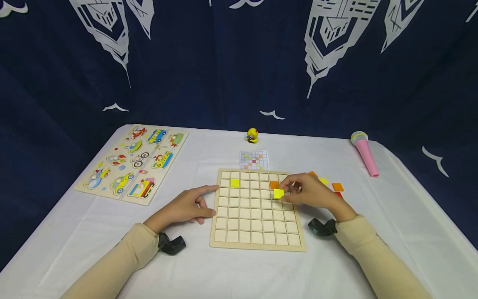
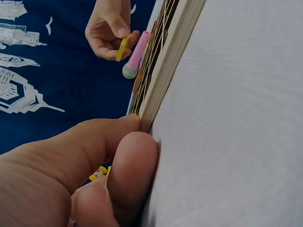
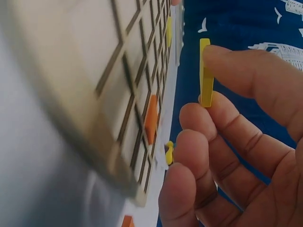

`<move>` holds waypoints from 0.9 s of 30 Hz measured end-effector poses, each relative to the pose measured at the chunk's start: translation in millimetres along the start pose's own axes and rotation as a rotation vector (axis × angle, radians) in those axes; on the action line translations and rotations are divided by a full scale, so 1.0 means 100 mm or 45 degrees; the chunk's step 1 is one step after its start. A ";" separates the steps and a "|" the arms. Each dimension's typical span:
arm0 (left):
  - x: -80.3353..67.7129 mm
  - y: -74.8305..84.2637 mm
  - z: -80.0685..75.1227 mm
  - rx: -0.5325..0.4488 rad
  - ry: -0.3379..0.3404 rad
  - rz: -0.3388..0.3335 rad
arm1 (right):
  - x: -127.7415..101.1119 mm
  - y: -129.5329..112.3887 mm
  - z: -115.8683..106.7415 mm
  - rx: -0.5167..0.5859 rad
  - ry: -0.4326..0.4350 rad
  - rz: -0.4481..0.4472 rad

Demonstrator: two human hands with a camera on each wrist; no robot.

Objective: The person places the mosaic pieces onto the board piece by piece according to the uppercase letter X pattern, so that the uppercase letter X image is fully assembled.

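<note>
A wooden grid board (image 1: 257, 248) lies flat on the table, divided into square cells. One yellow tile (image 1: 234, 183) sits in a cell at the upper left, and an orange tile (image 1: 274, 185) at the upper right. My right hand (image 1: 311, 192) pinches another yellow tile (image 3: 205, 73) between thumb and fingers, raised above the board's surface. At the board's left edge, my left hand (image 1: 186, 206) touches the frame with its thumb and index finger, the fingers loosely bent. In the left wrist view those fingertips (image 2: 135, 156) lie against the wooden side.
Behind the board lies a printed colour-grid card (image 1: 254, 160), with a small yellow-headed figurine (image 1: 252, 135) beyond it. Loose tiles (image 1: 337, 187) lie right of the board, partly behind my right hand. A vehicle puzzle board (image 1: 136, 164) is at left, a pink microphone (image 1: 366, 154) at right.
</note>
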State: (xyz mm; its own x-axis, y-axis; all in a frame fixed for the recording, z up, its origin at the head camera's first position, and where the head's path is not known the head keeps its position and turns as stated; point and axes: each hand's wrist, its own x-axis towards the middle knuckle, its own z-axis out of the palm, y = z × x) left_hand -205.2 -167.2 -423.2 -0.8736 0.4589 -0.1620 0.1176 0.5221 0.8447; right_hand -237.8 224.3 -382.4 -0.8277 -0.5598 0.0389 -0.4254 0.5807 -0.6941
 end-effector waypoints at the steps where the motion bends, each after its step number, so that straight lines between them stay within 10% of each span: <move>1: 0.00 0.00 0.00 0.001 -0.002 0.002 | 0.01 -0.01 0.00 -0.001 -0.002 0.008; 27: 0.00 -0.01 -0.02 -0.018 -0.011 -0.013 | 0.41 -0.30 0.29 -0.020 -0.038 0.018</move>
State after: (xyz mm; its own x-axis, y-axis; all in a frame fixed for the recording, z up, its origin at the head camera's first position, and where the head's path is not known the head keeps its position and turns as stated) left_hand -206.4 -169.4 -423.4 -0.8705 0.4601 -0.1749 0.1020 0.5162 0.8504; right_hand -248.1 166.5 -381.0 -0.8225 -0.5688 0.0078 -0.4199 0.5979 -0.6828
